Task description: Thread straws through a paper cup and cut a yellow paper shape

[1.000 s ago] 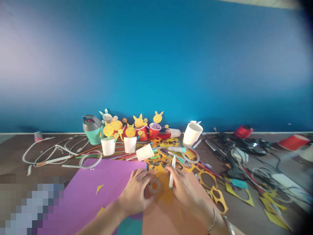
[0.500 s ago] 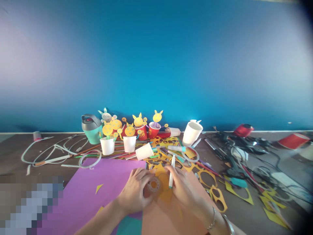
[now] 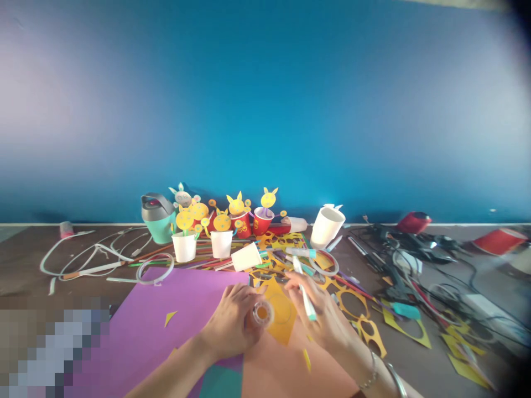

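Note:
My left hand [image 3: 232, 320] is closed around a roll of clear tape [image 3: 263, 314], its round hole facing me. A white marker pen [image 3: 305, 293] with a teal end lies between the fingers of my right hand [image 3: 321, 312], slanting above the paper. Between the hands is a piece of yellow paper [image 3: 281, 309], with a faint circle outline on it. Under it lies an orange-pink sheet [image 3: 277, 370], and a purple sheet [image 3: 145, 326] spreads to the left.
Behind stand white cups [image 3: 184, 247] and red cups [image 3: 263, 222] with yellow paper faces. A white cup [image 3: 246, 256] lies tipped over. Cut yellow scraps [image 3: 352, 303] and pipe cleaners surround them. Cables [image 3: 440, 276] tangle at right; a teal-grey bottle [image 3: 160, 221] stands back left.
My right hand has lifted off the yellow paper and shifted slightly right, tilting the marker pen. The tape roll has tipped and come off the circle, so more of the outline shows.

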`<state>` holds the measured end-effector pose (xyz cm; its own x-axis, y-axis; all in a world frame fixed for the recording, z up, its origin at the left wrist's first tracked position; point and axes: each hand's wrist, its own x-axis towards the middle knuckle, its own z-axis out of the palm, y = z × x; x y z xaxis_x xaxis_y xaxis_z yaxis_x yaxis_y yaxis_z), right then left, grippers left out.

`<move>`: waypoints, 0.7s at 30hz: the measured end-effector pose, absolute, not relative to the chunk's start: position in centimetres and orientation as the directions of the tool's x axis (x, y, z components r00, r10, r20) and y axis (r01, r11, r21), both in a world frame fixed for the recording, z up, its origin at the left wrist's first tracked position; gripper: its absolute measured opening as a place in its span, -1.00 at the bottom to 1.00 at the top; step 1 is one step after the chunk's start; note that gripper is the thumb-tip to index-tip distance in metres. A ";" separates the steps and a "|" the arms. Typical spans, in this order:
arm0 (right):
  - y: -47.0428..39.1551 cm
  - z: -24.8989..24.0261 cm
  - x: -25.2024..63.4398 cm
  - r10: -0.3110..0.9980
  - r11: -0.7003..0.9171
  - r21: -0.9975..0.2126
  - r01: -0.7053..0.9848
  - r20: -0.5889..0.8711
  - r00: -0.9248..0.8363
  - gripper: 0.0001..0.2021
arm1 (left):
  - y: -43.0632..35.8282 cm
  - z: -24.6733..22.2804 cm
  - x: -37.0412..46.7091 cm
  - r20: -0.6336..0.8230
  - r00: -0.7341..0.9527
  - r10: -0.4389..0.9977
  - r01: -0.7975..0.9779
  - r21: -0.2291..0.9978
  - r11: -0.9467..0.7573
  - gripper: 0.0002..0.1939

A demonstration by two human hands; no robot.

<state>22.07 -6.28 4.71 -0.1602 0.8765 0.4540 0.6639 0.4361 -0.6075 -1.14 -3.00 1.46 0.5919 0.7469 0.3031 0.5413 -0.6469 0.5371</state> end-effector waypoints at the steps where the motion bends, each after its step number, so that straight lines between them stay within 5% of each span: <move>1: -6.4 5.6 21.9 0.891 0.414 -0.663 0.624 0.435 -0.131 -0.66 | -3.0 1.5 -1.1 0.299 0.592 0.749 0.543 0.539 -0.644 -0.51; 8: -6.2 5.5 20.3 0.948 0.317 -0.799 0.511 0.289 -0.136 -0.78 | -3.1 1.7 -1.1 0.282 0.595 0.753 0.545 0.548 -0.635 -0.55; 21: -6.2 2.4 19.2 0.836 0.545 -0.559 0.625 0.419 -0.354 -0.84 | -3.0 1.9 -1.4 0.269 0.617 0.739 0.534 0.547 -0.645 -0.60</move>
<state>19.16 -6.15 2.41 -0.3536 0.8361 0.4194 0.6252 0.5448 -0.5589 -1.40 -3.03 1.93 0.6171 0.7394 0.2691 0.5340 -0.6447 0.5470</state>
